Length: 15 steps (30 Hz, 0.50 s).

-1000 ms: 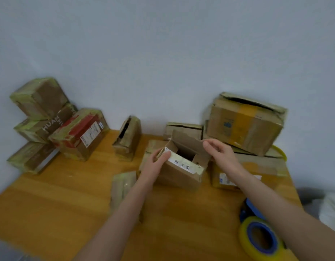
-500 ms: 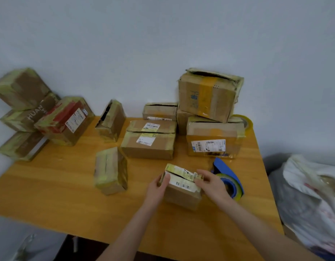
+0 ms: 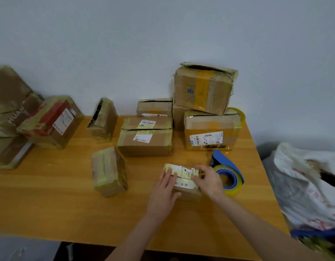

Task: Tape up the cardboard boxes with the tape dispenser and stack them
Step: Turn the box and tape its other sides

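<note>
A small cardboard box (image 3: 184,180) with white labels on its flaps sits on the wooden table (image 3: 50,194), near the front right. My left hand (image 3: 164,193) grips its left side, fingers over the top flap. My right hand (image 3: 208,180) holds its right end, fingers curled over the other flap. Both flaps lie folded down. The blue tape dispenser (image 3: 227,173) with a yellowish tape roll lies just right of the box, behind my right hand.
Several taped boxes stand at the back: a stack at the left wall (image 3: 20,117), two stacked flat ones (image 3: 146,136), a big pile at the back right (image 3: 208,110). One box (image 3: 109,171) stands left of my hands. A white plastic bag (image 3: 306,185) lies off the table's right edge.
I brought the small box from the back pile to the front of the table and folded its open flaps down. My view shifted left and back.
</note>
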Motion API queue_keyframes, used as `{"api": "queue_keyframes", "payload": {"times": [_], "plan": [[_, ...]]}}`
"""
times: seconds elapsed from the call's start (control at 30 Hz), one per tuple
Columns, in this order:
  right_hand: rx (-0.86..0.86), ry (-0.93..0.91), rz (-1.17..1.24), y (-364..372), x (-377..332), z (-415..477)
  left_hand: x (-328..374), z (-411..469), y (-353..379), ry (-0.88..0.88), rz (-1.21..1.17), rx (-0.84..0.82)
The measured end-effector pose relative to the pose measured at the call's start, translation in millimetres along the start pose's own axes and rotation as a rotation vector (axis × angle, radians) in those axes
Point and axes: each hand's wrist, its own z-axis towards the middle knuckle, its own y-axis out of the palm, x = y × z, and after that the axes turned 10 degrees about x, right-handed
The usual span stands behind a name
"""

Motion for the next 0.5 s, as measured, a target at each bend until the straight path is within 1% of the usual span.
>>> {"api": "queue_keyframes", "payload": {"times": [0.07, 0.17, 0.2, 0.27, 0.3, 0.33, 0.4, 0.47, 0.5], "plan": [[-0.003, -0.007, -0.016, 2.1, -1.4, -0.1, -3.4, 1.6, 0.0, 0.007, 0.020, -0.006], [-0.056, -0.039, -0.022, -6.9, 4.2, 3.4, -7.4, 2.0, -2.1, 0.035, 0.041, 0.013], [-0.034, -0.040, -0.031, -14.7, 8.8, 6.5, -8.5, 1.5, -2.8, 0.042, 0.066, 0.006], [0.102, 0.018, -0.126, -34.0, 24.3, 16.5, -9.4, 0.0, -2.4, 0.044, 0.097, 0.005], [0.153, 0.083, -0.199, -43.9, 35.0, 22.4, -8.3, -0.5, -2.1, 0.040, 0.101, 0.011], [0.168, 0.157, -0.266, -53.4, 44.9, 27.4, -6.1, -0.8, -2.9, 0.034, 0.106, 0.014], [0.072, 0.302, -0.332, -63.7, 63.9, 37.3, -1.2, 0.7, -4.8, 0.019, 0.123, 0.012], [-0.064, 0.394, -0.303, -63.5, 77.4, 43.8, 4.5, 3.0, -6.0, -0.002, 0.134, 0.002], [-0.096, 0.424, -0.279, -60.7, 82.2, 45.9, 6.9, 3.2, -5.9, -0.017, 0.136, 0.000]]}}
